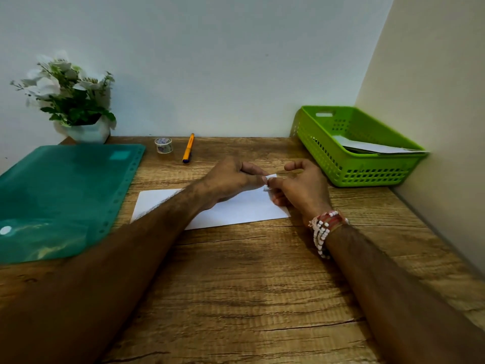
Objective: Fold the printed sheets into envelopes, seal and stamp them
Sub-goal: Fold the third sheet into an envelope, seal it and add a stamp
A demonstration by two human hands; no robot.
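A white envelope (236,211) lies flat on the wooden desk (249,285), partly under my left forearm. Just above its far right corner, my left hand (231,179) and my right hand (301,187) meet and pinch a small white piece of paper (270,177) between their fingertips. What the piece is cannot be told. Beaded bracelets circle my right wrist. A small roll of patterned tape (163,145) and an orange pen (188,148) rest at the back of the desk.
A green plastic basket (367,169) holding white envelopes stands at the back right against the side wall. A teal plastic folder (60,200) covers the left of the desk. A white pot of flowers (78,101) sits in the back left corner.
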